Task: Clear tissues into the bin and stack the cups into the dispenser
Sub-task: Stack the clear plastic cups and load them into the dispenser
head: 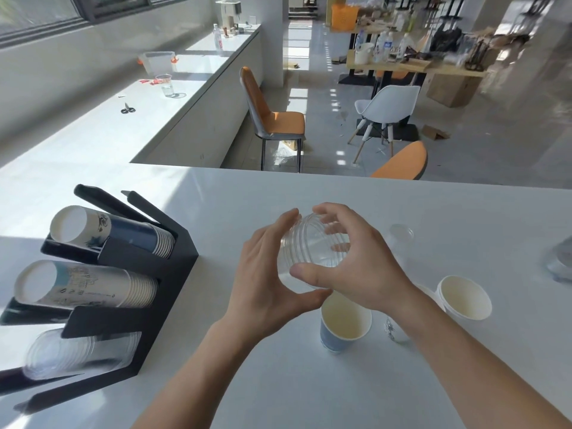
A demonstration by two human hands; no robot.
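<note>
Both hands meet above the white worktop [309,382], wrapped together around a clear plastic cup [311,255] that is lifted off the surface and tipped on its side, its ribbed wall showing between the fingers. The left hand [266,274] cups it from the left and beneath, thumb curled under the base; the right hand [359,261] closes over it from the right, fingers arched across the top and thumb pressed along the near side. Just below the hands, close to the right wrist, a blue paper cup [343,326] stands upright and open. To the right of the right forearm stands a white paper cup [464,297], also upright, and a small patterned cup [393,331] is partly hidden behind that forearm. Beyond the right hand another clear cup [400,236] stands on the worktop, faint and hard to make out. Well to the left of the left hand sits the black dispenser [148,274], its three slots holding stacks lying on their sides: dark blue paper cups [123,233] in the farthest slot, white printed paper cups [89,286] in the middle, and clear plastic cups [77,351] in the nearest. Far beyond the hands, an orange chair [272,116] stands on the floor past the worktop's edge.
</note>
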